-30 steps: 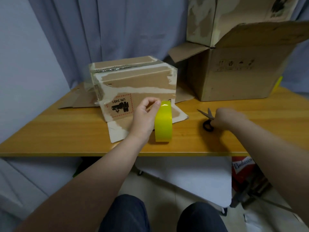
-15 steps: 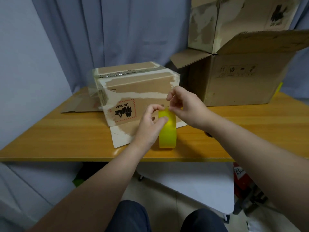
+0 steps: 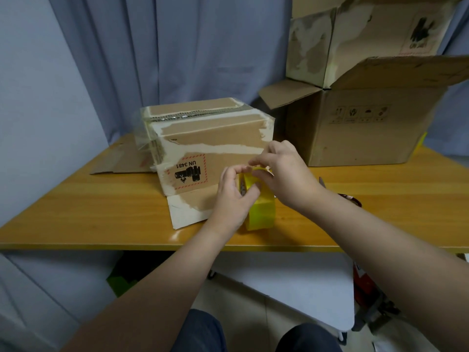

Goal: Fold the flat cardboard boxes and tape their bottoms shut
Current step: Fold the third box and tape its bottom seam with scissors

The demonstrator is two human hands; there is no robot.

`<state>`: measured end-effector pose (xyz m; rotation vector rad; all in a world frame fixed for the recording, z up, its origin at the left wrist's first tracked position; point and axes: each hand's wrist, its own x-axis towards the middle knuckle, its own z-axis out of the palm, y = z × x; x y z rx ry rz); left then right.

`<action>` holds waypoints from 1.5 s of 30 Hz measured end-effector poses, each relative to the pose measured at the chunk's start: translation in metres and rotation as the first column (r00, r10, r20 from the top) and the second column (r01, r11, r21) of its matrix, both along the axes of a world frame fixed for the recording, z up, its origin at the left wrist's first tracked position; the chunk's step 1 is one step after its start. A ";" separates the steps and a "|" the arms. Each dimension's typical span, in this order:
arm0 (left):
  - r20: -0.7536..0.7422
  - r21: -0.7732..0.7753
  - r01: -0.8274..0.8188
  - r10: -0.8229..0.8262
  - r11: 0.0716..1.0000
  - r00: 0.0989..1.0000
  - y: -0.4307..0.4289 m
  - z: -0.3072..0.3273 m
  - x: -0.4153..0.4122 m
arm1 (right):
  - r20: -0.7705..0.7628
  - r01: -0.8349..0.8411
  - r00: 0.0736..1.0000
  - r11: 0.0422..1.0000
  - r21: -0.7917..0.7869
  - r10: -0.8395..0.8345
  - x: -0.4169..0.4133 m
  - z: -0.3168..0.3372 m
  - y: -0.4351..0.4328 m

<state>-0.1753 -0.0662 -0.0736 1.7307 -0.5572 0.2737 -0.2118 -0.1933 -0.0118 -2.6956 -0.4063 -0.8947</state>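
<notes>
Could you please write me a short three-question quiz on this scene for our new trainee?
1. True or false: the yellow tape roll stands on edge on the table.
2. What does the left hand hold? A) scissors B) the yellow tape roll C) a box flap
3. Fill in: the label on the small box reads UN ____.
Key: 1 true; 2 B; 3 3481.
</notes>
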 end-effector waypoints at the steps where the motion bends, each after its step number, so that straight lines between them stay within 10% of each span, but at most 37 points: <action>1: 0.004 0.004 -0.002 0.002 1.000 1.000 0.000 0.000 -0.001 | 0.039 -0.002 0.999 0.999 -0.040 0.004 0.001 -0.001 0.000; 7: 0.057 0.070 -0.023 0.019 0.997 0.998 0.003 0.002 -0.001 | 0.112 0.094 0.991 0.973 -0.210 -0.071 0.000 0.005 0.000; 14: 0.084 0.096 -0.018 0.009 0.995 0.996 0.005 0.003 -0.004 | -0.149 -0.091 0.980 0.962 0.256 0.133 -0.006 0.013 -0.002; 25: 0.102 0.067 -0.018 0.011 0.998 0.995 0.005 0.001 -0.008 | -0.021 -0.004 1.000 0.998 -0.063 0.003 -0.002 -0.001 -0.003; 31: -0.041 -0.058 0.035 -0.037 0.998 0.998 0.011 0.000 -0.004 | -0.291 0.164 0.956 0.779 0.605 0.025 -0.019 -0.021 -0.009; 37: -0.128 -0.100 0.139 -0.151 0.985 0.980 0.019 0.026 0.004 | -0.311 0.065 0.905 0.628 0.776 0.291 -0.028 -0.054 0.001; 41: -0.047 0.228 0.083 -0.074 0.970 0.996 0.036 0.023 0.016 | -0.392 0.368 0.884 0.896 0.250 -0.254 -0.005 -0.049 -0.013; 45: -0.015 0.516 0.031 -0.027 0.856 1.000 0.052 0.009 0.026 | -0.411 0.598 0.677 0.782 -0.176 -0.610 0.016 -0.055 -0.043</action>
